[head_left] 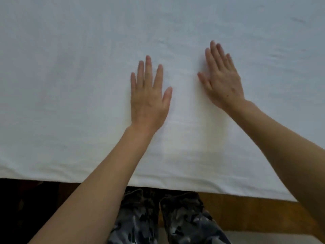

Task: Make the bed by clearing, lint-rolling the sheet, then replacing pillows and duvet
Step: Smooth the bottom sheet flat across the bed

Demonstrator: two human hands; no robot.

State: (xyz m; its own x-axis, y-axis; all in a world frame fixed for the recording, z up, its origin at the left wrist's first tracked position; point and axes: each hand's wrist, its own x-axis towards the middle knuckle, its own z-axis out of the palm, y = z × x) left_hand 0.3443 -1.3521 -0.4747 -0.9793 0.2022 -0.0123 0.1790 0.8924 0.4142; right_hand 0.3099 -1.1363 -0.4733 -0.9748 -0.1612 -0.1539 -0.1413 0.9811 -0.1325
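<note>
**White sheet under two flat hands**

White cotton-like sheet [70,85] covers the bed and fills almost the whole upper part of the head view. It lies quite smooth, with only some soft, shallow wrinkles toward the far right side and a few faint ones in the middle. Its near edge runs across the lower part of the view, a little lower on the right than on the left, and it hangs over the side of the bed.

Both hands lie on the sheet, palm down, near the middle of the view. The left hand [149,101] rests flat with its fingers straight and a little spread, pointing away from the person; the thumb stands out to the side. The right hand [222,81] is just beside it but not touching it, a bit farther from the person, and turned so that the fingers point away and slightly to the left. Its fingers are also straight and close together. The grip of each hand is apart: no finger is curled, and neither hand holds anything. Both bare forearms reach over the near edge of the sheet.

Below the edge, on the right, a wooden bed frame [246,213] of a warm brown colour is visible. In the middle, against the frame, stand the person's legs in trousers [175,224] with a dark grey and white pattern. The lower left corner is very dark, and I cannot tell what is there.
</note>
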